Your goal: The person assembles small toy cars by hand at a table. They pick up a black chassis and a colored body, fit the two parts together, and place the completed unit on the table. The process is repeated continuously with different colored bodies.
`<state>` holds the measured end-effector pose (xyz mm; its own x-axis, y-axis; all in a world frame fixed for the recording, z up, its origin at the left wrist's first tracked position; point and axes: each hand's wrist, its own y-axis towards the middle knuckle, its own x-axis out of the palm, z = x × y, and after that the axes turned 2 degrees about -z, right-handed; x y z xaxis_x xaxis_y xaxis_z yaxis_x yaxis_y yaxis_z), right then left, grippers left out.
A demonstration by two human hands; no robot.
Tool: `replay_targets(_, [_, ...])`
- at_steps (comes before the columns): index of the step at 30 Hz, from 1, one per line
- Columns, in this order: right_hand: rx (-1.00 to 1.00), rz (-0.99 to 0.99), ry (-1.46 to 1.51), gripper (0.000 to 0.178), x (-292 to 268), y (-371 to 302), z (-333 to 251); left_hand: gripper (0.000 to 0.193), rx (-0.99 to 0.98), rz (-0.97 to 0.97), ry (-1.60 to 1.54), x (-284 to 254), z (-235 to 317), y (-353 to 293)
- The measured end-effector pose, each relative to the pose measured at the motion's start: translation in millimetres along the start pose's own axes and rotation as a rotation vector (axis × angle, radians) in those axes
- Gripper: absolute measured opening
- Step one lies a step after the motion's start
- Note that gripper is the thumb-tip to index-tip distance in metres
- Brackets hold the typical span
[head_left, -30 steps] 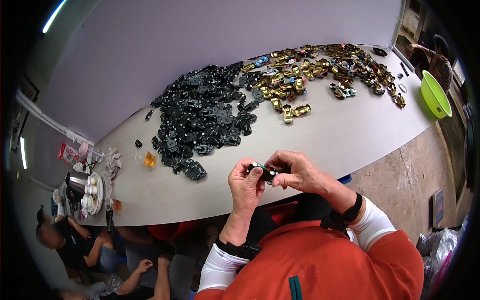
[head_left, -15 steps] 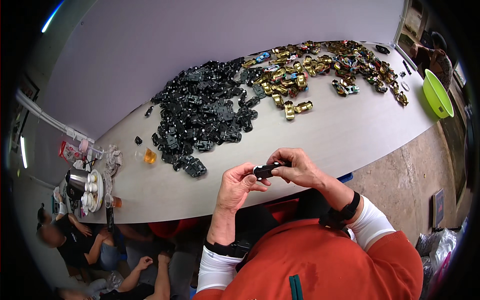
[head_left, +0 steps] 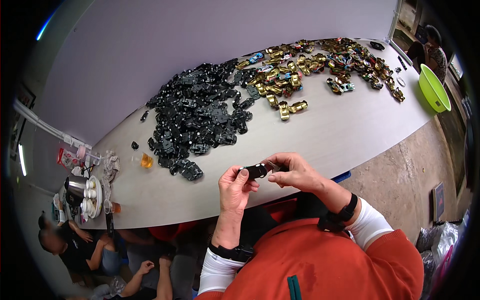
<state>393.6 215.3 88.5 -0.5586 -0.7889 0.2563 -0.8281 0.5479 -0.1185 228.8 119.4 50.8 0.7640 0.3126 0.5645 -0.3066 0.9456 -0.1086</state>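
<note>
My left hand (head_left: 233, 192) pinches a black toy car chassis (head_left: 253, 171) with white wheels, held above the table's near edge. Close by its right end is my right hand (head_left: 295, 172), fingers bent and thumb stretched toward the chassis. Something small and dark shows at the right fingertips, too unclear to name. Beyond my hands lies a large heap of black toy car chassis (head_left: 200, 112). Gold toy car bodies (head_left: 284, 111) are piled to its right, and more mixed-colour toy cars (head_left: 345, 60) lie farther right.
A lime-green basin (head_left: 434, 90) stands at the table's right end. On the left are a cup of amber drink (head_left: 146, 160), a crumpled cloth (head_left: 111, 167), a metal kettle (head_left: 75, 190) and a cup tray (head_left: 99, 205). People sit at lower left and far right.
The chassis has shifted slightly left and turned, now in my left hand's pinch. My right hand has come off it and drawn a little to the right.
</note>
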Motion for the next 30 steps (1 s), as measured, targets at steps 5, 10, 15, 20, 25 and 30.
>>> replay_targets(5, [0.026, 0.012, 0.08, 0.012, -6.3, 2.3, 10.9, 0.013, -0.054, 0.044, -0.021, 0.6, -4.6, 0.6])
replay_targets(10, [-0.117, 0.178, -0.227, 0.01, 3.8, 5.4, 9.4, 0.017, 0.132, 0.13, 0.192, 21.9, -7.3, -6.4])
replay_targets(15, [-0.088, 0.106, -0.201, 0.01, 1.3, 4.7, 13.1, 0.018, 0.157, 0.134, 0.241, 24.7, -3.4, -5.4])
replay_targets(20, [-0.032, 0.035, -0.07, 0.01, 3.0, 3.8, 22.0, 0.015, -0.078, 0.017, 0.02, 10.9, -2.7, -5.4])
replay_targets(25, [0.032, -0.011, 0.052, 0.012, 4.9, 3.7, 24.2, 0.018, -0.25, 0.15, -0.15, -2.2, -10.1, -1.4])
replay_targets(30, [0.09, -0.002, 0.14, 0.016, 4.3, 5.5, 33.9, 0.014, -0.177, 0.263, -0.076, 7.7, -10.1, -2.5])
